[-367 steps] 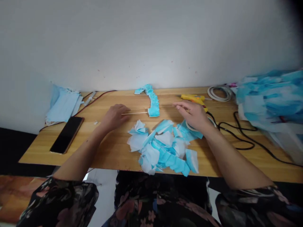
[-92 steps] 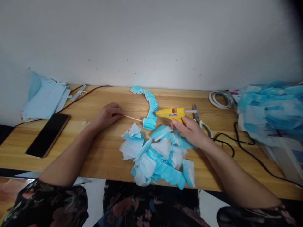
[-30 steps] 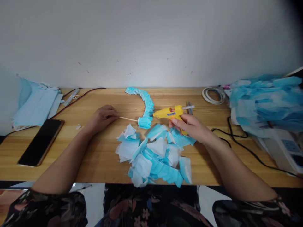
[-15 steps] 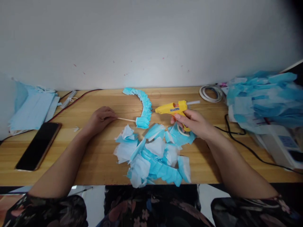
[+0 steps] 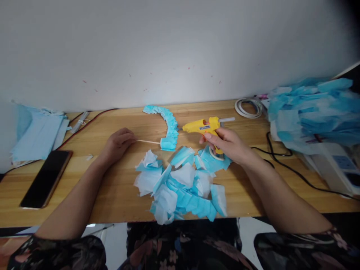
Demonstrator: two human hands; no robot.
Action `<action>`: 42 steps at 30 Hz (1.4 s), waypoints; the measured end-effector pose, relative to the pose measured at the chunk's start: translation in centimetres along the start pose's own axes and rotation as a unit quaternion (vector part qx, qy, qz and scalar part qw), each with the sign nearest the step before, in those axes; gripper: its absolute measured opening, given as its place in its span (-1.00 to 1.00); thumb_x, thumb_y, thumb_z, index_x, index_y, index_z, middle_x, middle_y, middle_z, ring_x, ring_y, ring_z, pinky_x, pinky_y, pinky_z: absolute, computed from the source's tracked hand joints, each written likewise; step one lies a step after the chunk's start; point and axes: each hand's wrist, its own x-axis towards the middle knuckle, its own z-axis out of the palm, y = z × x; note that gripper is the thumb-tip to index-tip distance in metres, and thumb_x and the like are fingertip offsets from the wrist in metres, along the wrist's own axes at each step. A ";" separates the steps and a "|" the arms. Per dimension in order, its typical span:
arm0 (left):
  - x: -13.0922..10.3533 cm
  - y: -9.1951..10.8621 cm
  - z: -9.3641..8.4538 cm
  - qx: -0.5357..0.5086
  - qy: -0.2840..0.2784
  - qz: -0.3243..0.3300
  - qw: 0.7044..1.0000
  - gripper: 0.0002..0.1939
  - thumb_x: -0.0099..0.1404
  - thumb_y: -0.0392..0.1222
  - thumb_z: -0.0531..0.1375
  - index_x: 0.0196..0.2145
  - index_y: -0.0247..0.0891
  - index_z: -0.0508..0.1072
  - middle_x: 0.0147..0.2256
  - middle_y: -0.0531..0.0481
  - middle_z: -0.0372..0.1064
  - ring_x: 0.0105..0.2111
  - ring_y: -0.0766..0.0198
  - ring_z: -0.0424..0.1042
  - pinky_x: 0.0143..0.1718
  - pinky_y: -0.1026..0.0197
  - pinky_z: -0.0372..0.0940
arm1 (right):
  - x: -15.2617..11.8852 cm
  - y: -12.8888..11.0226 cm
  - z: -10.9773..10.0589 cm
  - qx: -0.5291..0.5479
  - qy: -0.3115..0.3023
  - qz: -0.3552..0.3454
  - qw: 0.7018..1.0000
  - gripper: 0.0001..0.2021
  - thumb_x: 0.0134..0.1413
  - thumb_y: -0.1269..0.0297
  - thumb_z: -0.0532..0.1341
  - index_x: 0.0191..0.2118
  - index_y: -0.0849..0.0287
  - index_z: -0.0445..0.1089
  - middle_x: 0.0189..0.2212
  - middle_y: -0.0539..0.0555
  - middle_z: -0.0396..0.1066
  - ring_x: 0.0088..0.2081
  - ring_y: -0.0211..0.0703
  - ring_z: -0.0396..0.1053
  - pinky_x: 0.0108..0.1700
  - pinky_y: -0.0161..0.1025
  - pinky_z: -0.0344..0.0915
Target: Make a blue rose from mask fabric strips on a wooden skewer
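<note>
One pleated blue strip (image 5: 171,123), arching front-to-back on wood-grain table (image 5: 120,195) | left of strip: left hand (image 5: 118,144) pinches thin pale stick (image 5: 149,141) reaching strip's near end | right of strip: right hand (image 5: 226,144) grips yellow plastic glue gun (image 5: 201,126), tip just beside ruffled edge | nearer than strip: crumpled scraps (image 5: 182,183)

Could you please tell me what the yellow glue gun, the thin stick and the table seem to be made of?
Yellow glue gun: probably plastic, smooth and evenly coloured.
Thin stick: likely wood, pale and matt, but too small to confirm.
Table: wood or laminate; grain bands show, with a faint sheen.
</note>
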 end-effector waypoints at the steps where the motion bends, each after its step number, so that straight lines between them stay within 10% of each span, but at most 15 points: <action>1: 0.0 0.1 0.0 0.001 -0.001 -0.001 1.000 -0.74 0.46 -0.09 0.15 -0.29 -0.23 0.57 -0.28 -0.06 0.46 -0.28 0.22 0.45 -0.24 0.19 0.35 | 0.0 0.0 0.0 0.000 0.002 -0.001 1.000 -0.45 0.17 -0.32 0.21 -0.29 0.17 0.52 -0.57 -0.02 0.28 -0.53 -0.26 0.22 -0.48 -0.27 0.15; 42: -0.5 -1.6 -1.8 -0.034 -0.010 -0.074 0.997 -0.82 0.36 -0.07 0.22 -0.32 -0.19 0.52 -0.32 0.00 0.48 -0.27 0.18 0.45 -0.16 0.12 0.34 | -0.1 -0.3 1.7 0.091 -0.049 0.023 0.994 -0.51 0.16 -0.27 0.25 -0.26 0.13 0.55 -0.43 0.09 0.49 -0.43 -0.19 0.37 -0.46 -0.26 0.29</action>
